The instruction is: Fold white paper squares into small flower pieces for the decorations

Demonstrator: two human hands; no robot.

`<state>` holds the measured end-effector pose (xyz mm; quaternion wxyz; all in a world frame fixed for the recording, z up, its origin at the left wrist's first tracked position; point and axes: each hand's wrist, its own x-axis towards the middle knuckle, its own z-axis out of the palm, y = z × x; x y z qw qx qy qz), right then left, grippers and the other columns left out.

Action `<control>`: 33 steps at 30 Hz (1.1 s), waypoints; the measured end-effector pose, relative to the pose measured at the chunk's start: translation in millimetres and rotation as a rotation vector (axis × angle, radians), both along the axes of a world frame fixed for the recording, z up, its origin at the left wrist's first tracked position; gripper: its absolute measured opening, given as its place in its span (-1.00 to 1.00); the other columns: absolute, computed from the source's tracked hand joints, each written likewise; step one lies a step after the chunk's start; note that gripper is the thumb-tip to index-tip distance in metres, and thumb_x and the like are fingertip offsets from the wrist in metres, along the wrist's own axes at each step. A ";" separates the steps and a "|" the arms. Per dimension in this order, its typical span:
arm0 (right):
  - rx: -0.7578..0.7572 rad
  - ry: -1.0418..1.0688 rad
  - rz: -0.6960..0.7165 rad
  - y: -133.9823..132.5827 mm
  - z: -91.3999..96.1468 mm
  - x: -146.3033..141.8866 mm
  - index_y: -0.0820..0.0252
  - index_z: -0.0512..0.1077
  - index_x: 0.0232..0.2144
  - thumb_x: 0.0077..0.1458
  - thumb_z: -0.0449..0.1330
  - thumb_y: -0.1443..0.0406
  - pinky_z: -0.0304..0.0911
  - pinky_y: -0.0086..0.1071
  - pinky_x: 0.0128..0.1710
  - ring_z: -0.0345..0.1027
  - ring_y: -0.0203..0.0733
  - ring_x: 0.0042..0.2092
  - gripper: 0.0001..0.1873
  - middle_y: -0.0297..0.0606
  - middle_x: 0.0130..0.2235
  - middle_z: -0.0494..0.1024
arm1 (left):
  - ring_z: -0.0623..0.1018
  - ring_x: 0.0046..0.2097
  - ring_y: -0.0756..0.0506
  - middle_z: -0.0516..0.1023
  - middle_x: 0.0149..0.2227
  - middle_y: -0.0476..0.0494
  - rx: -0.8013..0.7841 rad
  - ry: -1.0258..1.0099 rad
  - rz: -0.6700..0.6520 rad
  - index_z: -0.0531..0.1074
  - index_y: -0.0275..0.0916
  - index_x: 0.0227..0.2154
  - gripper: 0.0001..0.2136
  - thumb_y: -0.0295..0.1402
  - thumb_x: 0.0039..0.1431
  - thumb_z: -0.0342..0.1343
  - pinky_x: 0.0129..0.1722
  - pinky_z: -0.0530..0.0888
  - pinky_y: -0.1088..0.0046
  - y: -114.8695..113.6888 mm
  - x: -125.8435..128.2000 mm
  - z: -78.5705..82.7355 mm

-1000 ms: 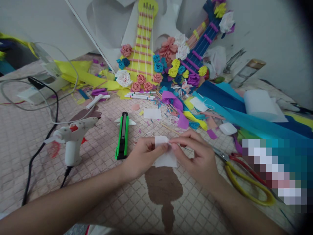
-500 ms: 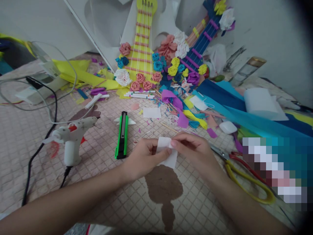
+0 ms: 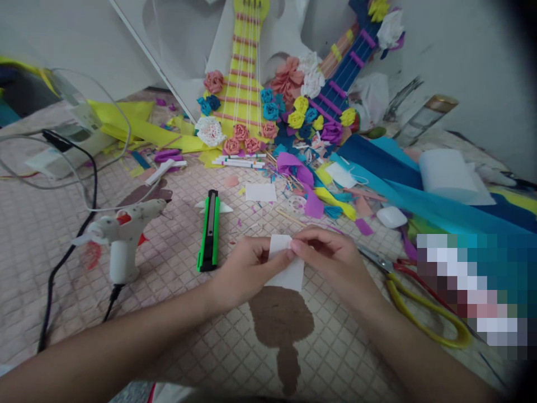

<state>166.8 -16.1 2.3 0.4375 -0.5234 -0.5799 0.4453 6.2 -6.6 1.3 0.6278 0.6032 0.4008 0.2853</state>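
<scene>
A small white piece of paper (image 3: 289, 275) is held between my two hands, above a brown patch (image 3: 282, 319) on the tabletop. My left hand (image 3: 247, 272) pinches its left side, thumb on top and fingers behind. With thumb and fingertips my right hand (image 3: 329, 254) grips the upper right edge. Left of my hands lies a green and black box cutter (image 3: 209, 232). Another white paper piece (image 3: 260, 192) rests flat beyond them. Scissors with yellow and red handles (image 3: 428, 310) lie beside my right forearm.
A white glue gun (image 3: 123, 246) with a black cord stands at left. Behind, a yellow paper guitar (image 3: 241, 101) and a blue one (image 3: 335, 95) lean on the wall, trimmed with paper flowers. Crepe scraps (image 3: 297, 170), blue paper (image 3: 394, 173) and a white roll (image 3: 444, 176) crowd the right.
The white paper's lower edge lies slightly lower and flatter. Both hands keep their grip in nearly the same place, and the view has shifted very slightly.
</scene>
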 end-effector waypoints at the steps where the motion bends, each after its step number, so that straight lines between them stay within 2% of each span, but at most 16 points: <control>1: -0.001 0.000 -0.005 0.0 -0.3 -0.2 0.13 0.47 -0.48 -0.09 0.23 0.24 0.23 -0.41 -0.39 0.31 -0.30 -0.39 -0.91 -0.34 -0.44 0.48 | 0.17 -0.59 0.11 0.21 -0.64 0.07 0.010 0.012 0.003 0.35 -0.34 -0.59 -0.70 -0.21 0.09 0.00 -0.64 0.09 0.62 0.0 -0.1 -0.1; 19: -0.021 0.017 -0.051 -5.3 -0.6 -6.8 0.17 0.44 -0.50 -0.02 0.17 0.21 0.23 -0.39 -0.39 0.31 -0.27 -0.38 -0.84 -0.32 -0.45 0.46 | 0.13 -0.60 0.10 0.14 -0.66 0.06 0.049 0.086 0.000 0.31 -0.33 -0.64 -0.68 -0.21 0.10 -0.03 -0.67 0.05 0.60 -0.5 -0.4 0.4; 33: 0.005 -0.092 -0.024 -2.9 0.4 -2.1 0.19 0.46 -0.49 -0.05 0.19 0.21 0.25 -0.35 -0.38 0.33 -0.24 -0.39 -0.85 -0.30 -0.45 0.49 | 0.15 -0.60 0.11 0.15 -0.66 0.06 0.052 0.090 0.053 0.30 -0.33 -0.66 -0.67 -0.19 0.09 -0.02 -0.67 0.07 0.61 0.6 -0.8 -1.2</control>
